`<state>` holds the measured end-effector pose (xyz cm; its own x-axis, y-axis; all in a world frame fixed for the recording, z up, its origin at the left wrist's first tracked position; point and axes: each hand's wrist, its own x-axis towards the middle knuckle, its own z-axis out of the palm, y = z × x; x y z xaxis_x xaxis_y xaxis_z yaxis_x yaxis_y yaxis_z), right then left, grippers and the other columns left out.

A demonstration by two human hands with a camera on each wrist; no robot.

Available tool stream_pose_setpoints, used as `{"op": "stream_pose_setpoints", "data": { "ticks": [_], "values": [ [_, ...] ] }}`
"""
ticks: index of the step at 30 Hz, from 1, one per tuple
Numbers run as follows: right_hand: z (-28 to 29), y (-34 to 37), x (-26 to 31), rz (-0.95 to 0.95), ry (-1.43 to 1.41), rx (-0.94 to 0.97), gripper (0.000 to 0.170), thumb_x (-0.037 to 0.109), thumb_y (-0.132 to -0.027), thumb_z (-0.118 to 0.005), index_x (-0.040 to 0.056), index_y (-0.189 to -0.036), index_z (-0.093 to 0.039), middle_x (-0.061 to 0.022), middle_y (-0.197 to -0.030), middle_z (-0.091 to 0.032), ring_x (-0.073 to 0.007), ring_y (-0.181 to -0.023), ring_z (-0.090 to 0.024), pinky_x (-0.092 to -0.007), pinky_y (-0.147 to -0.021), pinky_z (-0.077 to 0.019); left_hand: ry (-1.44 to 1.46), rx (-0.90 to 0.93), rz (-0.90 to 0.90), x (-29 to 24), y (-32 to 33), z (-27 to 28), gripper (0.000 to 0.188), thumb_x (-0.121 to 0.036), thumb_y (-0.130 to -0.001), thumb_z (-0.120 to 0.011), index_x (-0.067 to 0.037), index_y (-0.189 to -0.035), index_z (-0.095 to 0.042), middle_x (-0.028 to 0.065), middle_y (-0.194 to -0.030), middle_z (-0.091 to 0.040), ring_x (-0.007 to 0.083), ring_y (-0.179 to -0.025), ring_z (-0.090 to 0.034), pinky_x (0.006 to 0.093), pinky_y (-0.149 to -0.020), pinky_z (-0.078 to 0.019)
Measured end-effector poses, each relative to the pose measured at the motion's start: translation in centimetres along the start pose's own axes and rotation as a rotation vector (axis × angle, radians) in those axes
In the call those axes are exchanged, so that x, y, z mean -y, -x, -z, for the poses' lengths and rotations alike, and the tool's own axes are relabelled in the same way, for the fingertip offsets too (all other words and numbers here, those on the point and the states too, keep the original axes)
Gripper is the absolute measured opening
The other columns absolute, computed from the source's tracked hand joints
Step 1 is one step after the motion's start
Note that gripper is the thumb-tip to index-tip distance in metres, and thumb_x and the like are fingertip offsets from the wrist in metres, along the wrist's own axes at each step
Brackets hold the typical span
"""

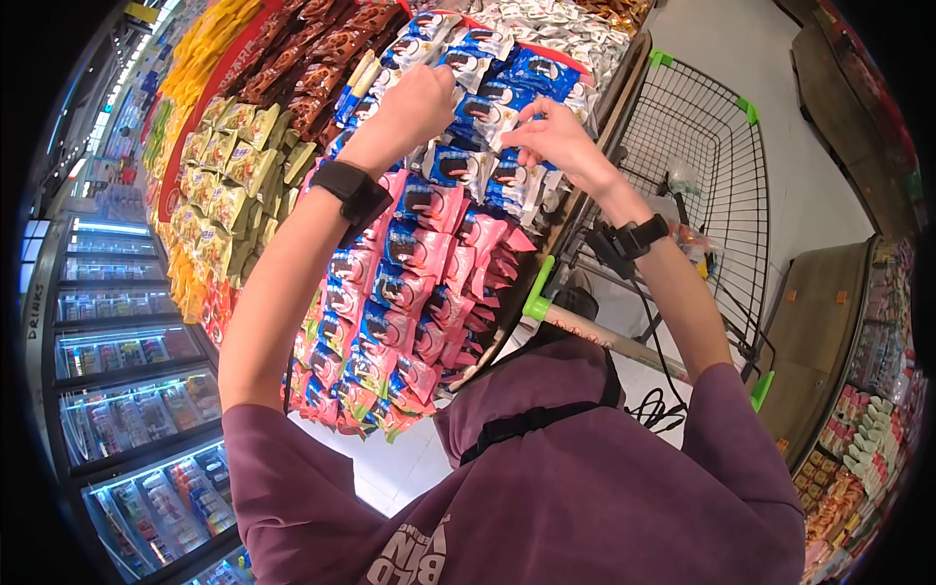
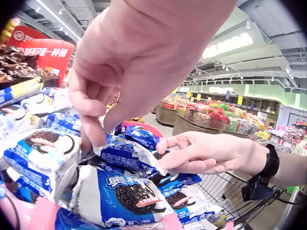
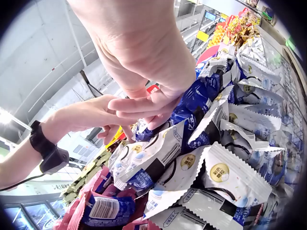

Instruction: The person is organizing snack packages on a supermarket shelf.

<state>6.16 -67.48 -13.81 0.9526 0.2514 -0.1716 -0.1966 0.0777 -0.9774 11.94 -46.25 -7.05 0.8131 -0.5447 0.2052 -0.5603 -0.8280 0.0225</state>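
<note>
In the head view my left hand [image 1: 417, 105] is over the blue-and-white cookie packets [image 1: 463, 164]. The left wrist view shows the thumb and curled fingers of this hand [image 2: 132, 62] pinching the left end of a blue-and-white cookie packet [image 2: 127, 155]. My right hand [image 1: 561, 144] reaches in from the other side, its fingers loosely extended. Its fingertips [image 2: 165, 163] are right at the same packet's other end. In the right wrist view the right hand [image 3: 148, 91] partly hides the left hand behind it.
Pink cookie packets [image 1: 409, 263] fill the near side of the display, with green packets [image 1: 229, 156] to the left. A wire shopping cart [image 1: 721, 146] stands at the right. Drinks fridges [image 1: 136, 351] line the far left, and a red sign [image 2: 48, 55] rises behind the packets.
</note>
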Motion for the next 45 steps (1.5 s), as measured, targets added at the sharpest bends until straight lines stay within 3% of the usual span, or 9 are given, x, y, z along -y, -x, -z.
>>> {"op": "stream_pose_setpoints", "data": {
  "ticks": [5,8,11,23,26,29,32,35,45],
  "values": [
    [-0.1,-0.2,-0.3,0.008,0.030,0.002,0.044,0.010,-0.081,-0.078,-0.0041,-0.108,-0.045,-0.0138,-0.080,-0.066,-0.0158,-0.060,-0.065,-0.0271,-0.053,-0.0534,0.238,0.155,0.064,0.9,-0.7,0.3,0.030,-0.008,-0.077,-0.072,0.007,-0.099,-0.059,0.0223,-0.073,-0.066,0.0321,-0.057,-0.067,0.0415,-0.061,-0.0530],
    [-0.4,0.0,-0.3,0.025,0.048,-0.006,0.038,0.013,-0.084,-0.076,0.0005,-0.103,-0.045,-0.0094,-0.077,-0.067,-0.0113,-0.058,-0.062,-0.0229,-0.049,-0.0482,0.024,-0.075,-0.089,2.1,-0.5,-1.0,0.033,-0.004,-0.071,-0.073,0.007,-0.099,-0.059,0.0232,-0.077,-0.066,0.0312,-0.058,-0.067,0.0404,-0.061,-0.0528],
    [-0.4,-0.1,-0.2,0.023,0.059,-0.009,0.039,0.013,-0.084,-0.076,0.0002,-0.103,-0.045,-0.0095,-0.076,-0.067,-0.0113,-0.058,-0.062,-0.0231,-0.048,-0.0481,0.111,0.101,0.064,1.5,-0.3,-0.5,0.033,-0.002,-0.068,-0.072,0.007,-0.097,-0.060,0.0233,-0.077,-0.067,0.0307,-0.060,-0.068,0.0400,-0.062,-0.0529],
    [-0.9,-0.1,0.3,0.000,0.171,-0.048,0.035,0.004,-0.083,-0.073,0.0003,-0.101,-0.044,-0.0084,-0.072,-0.064,-0.0132,-0.053,-0.061,-0.0243,-0.046,-0.0477,0.124,-0.033,-0.039,2.0,-0.1,-1.3,0.032,0.000,-0.070,-0.069,0.007,-0.099,-0.059,0.0167,-0.064,-0.066,0.0271,-0.062,-0.069,0.0358,-0.062,-0.0538],
    [-0.8,0.1,0.0,0.015,0.167,-0.054,0.034,0.007,-0.084,-0.073,0.0006,-0.101,-0.045,-0.0084,-0.072,-0.064,-0.0131,-0.051,-0.061,-0.0248,-0.045,-0.0481,0.366,0.244,0.191,1.0,0.2,1.4,0.030,-0.002,-0.072,-0.071,0.007,-0.098,-0.060,0.0146,-0.062,-0.066,0.0249,-0.061,-0.068,0.0345,-0.060,-0.0528],
    [-0.7,0.8,0.6,0.072,0.368,-0.106,0.033,0.014,-0.084,-0.074,0.0012,-0.099,-0.048,-0.0092,-0.078,-0.064,-0.0134,-0.051,-0.060,-0.0275,-0.047,-0.0486,0.343,0.166,0.095,1.9,0.8,1.1,0.027,-0.006,-0.074,-0.072,0.005,-0.096,-0.061,0.0107,-0.057,-0.064,0.0243,-0.056,-0.066,0.0345,-0.057,-0.0513],
    [-1.2,0.4,-0.1,0.537,0.739,-0.294,0.039,0.020,-0.077,-0.079,0.0005,-0.102,-0.055,-0.0134,-0.089,-0.066,-0.0270,-0.079,-0.066,-0.0370,-0.073,-0.0541,0.167,0.095,0.072,1.0,1.1,1.7,0.023,-0.010,-0.078,-0.072,0.001,-0.097,-0.065,0.0122,-0.070,-0.067,0.0279,-0.066,-0.068,0.0380,-0.064,-0.0528],
    [-1.8,-0.3,-0.3,0.879,0.919,-0.357,0.043,0.031,-0.078,-0.078,0.0046,-0.105,-0.058,-0.0123,-0.095,-0.063,-0.0281,-0.088,-0.061,-0.0399,-0.081,-0.0488,0.103,-0.099,-0.182,1.5,1.1,0.7,0.024,-0.015,-0.082,-0.070,-0.003,-0.103,-0.069,0.0160,-0.090,-0.068,0.0321,-0.084,-0.067,0.0413,-0.076,-0.0525],
    [-2.8,-1.1,0.1,0.717,0.968,-0.304,0.043,0.026,-0.075,-0.077,0.0024,-0.106,-0.057,-0.0157,-0.097,-0.067,-0.0335,-0.097,-0.060,-0.0440,-0.088,-0.0470,0.070,0.066,-0.102,1.5,1.3,1.2,0.024,-0.016,-0.087,-0.065,-0.005,-0.107,-0.071,0.0195,-0.097,-0.067,0.0365,-0.094,-0.063,0.0434,-0.084,-0.0500]
  ]
}}
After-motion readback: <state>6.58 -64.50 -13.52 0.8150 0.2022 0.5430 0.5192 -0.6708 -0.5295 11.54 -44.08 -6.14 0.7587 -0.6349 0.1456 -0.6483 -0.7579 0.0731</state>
